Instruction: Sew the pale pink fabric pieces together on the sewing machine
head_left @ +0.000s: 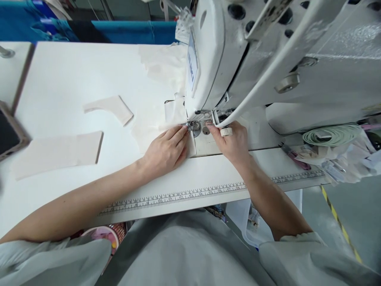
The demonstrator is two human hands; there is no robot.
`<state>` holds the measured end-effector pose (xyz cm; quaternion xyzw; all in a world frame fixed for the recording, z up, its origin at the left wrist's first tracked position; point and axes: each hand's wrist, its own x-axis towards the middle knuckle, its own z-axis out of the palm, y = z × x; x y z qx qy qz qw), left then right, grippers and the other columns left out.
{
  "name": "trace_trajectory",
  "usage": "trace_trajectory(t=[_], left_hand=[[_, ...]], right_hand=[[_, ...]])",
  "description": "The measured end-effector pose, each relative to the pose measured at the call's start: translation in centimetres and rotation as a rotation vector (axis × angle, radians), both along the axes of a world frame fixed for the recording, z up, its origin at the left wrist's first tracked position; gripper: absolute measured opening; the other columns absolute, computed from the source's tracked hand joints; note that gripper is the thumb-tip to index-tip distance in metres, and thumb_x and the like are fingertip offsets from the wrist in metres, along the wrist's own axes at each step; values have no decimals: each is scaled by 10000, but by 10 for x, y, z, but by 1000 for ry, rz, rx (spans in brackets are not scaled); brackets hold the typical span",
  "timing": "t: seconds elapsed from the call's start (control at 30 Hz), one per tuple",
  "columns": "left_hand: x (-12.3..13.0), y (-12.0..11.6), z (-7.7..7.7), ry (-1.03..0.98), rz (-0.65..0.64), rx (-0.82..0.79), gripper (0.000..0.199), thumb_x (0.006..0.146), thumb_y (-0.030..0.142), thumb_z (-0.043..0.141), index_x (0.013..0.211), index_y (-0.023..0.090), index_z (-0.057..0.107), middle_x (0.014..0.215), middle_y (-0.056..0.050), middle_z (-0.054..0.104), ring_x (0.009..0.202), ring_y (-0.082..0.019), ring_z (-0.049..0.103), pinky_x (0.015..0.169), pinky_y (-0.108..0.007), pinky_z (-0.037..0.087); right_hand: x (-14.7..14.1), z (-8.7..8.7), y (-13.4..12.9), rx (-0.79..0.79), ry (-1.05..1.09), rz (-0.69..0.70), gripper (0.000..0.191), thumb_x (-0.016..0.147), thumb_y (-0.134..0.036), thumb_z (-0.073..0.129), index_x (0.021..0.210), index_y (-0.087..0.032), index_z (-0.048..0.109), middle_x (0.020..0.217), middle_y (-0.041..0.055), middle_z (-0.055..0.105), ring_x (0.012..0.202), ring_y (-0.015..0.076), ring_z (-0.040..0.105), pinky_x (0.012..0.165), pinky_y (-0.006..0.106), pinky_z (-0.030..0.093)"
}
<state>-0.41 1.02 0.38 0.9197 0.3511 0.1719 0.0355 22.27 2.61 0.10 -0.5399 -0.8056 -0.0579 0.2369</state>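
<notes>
A white sewing machine stands over the table, its presser foot low at the needle plate. My left hand lies with its fingers stretched out over pale fabric, fingertips beside the presser foot. The fabric is nearly the table's colour, so its outline is hard to follow. My right hand is on the other side of the foot, thumb and forefinger closed near the needle plate. A white guard and a knurled knob partly cover its fingers; anything pinched there is hidden.
Two cut pale pieces, a curved one and a long one, lie at the left. A ruler strip runs along the front edge. Thread snips, a green coiled strip and scraps sit at the right.
</notes>
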Motion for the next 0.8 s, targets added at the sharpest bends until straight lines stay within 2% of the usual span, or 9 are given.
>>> trace_trajectory(t=[0.23,0.4,0.5,0.8], left_hand=[[1,-1,0,51,18,38,435,963,231,411,1289,-7,574,1376,-224,556,1320,-330,498,1084,-470,482],[2,-2,0,59,18,69,429,964,229,410,1267,-18,587,1357,-226,571,1295,-333,521,1068,-462,498],[2,-2,0,47,26,50,424,963,233,412,1286,19,582,1363,-210,572,1298,-328,519,1062,-479,500],[1,-2,-1,2,32,-28,451,945,222,441,1344,40,545,1388,-218,545,1331,-336,480,1092,-508,468]], right_hand=[[1,-3,6,40,-15,-45,430,1002,-322,363,655,-202,586,606,36,588,614,164,526,629,303,341],[2,0,4,46,-36,-18,445,1010,-408,378,662,-208,570,621,32,593,660,176,543,663,304,342],[2,0,2,17,-41,-1,482,1017,-449,347,669,-208,579,631,32,597,674,178,539,688,307,344],[5,-4,4,-27,-49,5,409,1008,-366,377,705,-205,600,674,40,620,716,183,560,697,320,333]])
